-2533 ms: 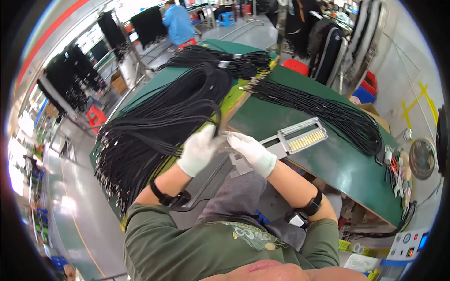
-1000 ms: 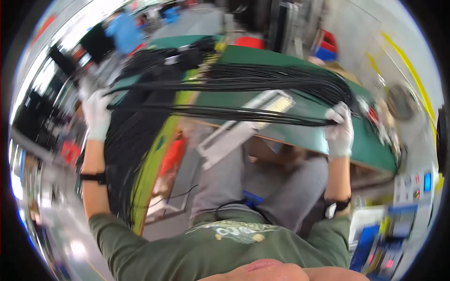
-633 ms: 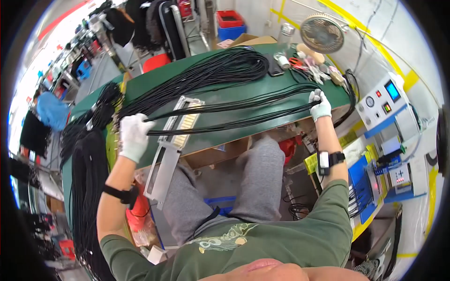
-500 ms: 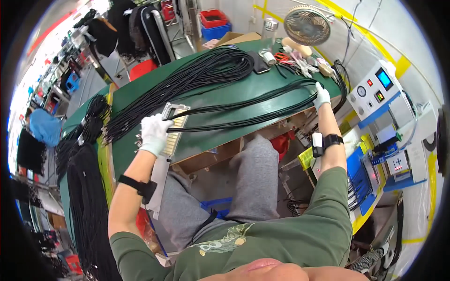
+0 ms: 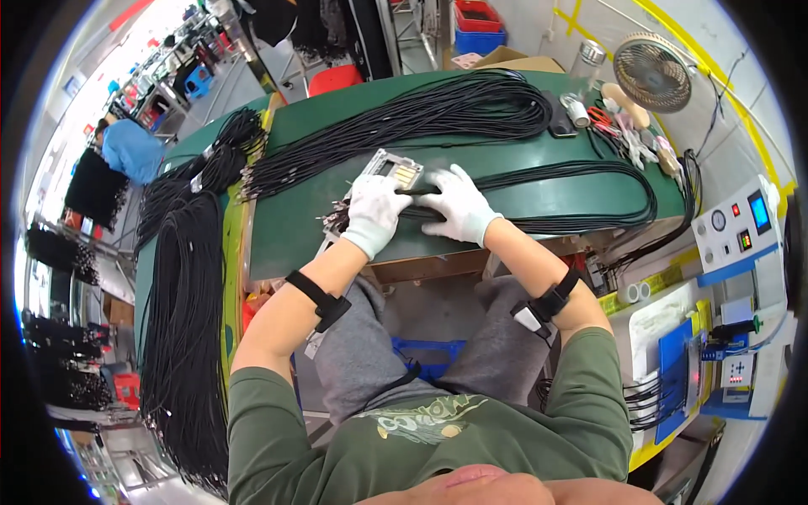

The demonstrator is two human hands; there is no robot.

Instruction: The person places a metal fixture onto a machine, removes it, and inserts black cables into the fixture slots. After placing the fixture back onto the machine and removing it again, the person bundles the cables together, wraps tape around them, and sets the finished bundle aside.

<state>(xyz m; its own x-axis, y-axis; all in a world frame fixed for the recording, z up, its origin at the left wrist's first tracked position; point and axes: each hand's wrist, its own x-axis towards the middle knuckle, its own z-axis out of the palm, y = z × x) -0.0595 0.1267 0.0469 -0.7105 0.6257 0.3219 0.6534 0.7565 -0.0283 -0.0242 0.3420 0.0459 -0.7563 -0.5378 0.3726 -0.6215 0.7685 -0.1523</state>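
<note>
White gloves cover both hands. My left hand (image 5: 376, 206) is closed around the left part of a bundle of black cables (image 5: 581, 171), beside a light metal fixture (image 5: 402, 175) with a row of pale yellowish slots. Small cable ends (image 5: 335, 220) stick out to the left of that hand. Close by on the right, my right hand (image 5: 461, 206) bends over the same bundle, its fingertips pointing at the left hand and slightly blurred. The bundle's far end lies in a wide loop on the green table (image 5: 311, 202). The fingers partly hide the cables between the hands.
A large cable coil (image 5: 412, 114) lies at the back, and more cables (image 5: 181, 295) hang over the left edge. Pliers (image 5: 602, 119), a phone (image 5: 562, 118), a glass bottle (image 5: 587, 67) and a fan (image 5: 652, 74) stand back right. A control-panel machine (image 5: 736, 223) is at the right.
My right hand has left the loop's far end and come left, beside my left hand. The cable loop now rests on the table. The whole view has shifted.
</note>
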